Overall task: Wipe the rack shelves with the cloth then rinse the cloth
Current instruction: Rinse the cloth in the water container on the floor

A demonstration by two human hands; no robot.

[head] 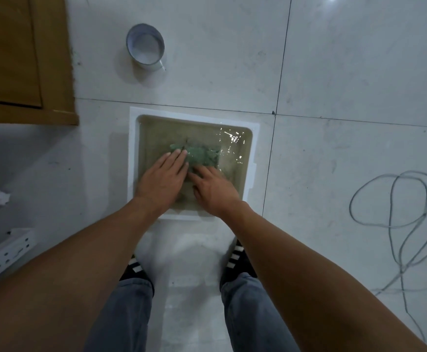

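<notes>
A green cloth (pixel 203 154) lies under murky water in a white square basin (pixel 132 153) on the tiled floor. My left hand (pixel 163 177) is stretched out flat, its fingertips pressing the cloth's left edge. Just to the right, my right hand (pixel 213 190) reaches into the water with its fingers on the cloth's near edge; the fingertips are blurred by the water. No rack is in view.
A round metal tin (pixel 146 48) with white inside stands on the floor beyond the basin. A wooden cabinet (pixel 24 59) fills the top left. A white power strip (pixel 2 257) lies at the left and a loose grey cable (pixel 395 224) at the right.
</notes>
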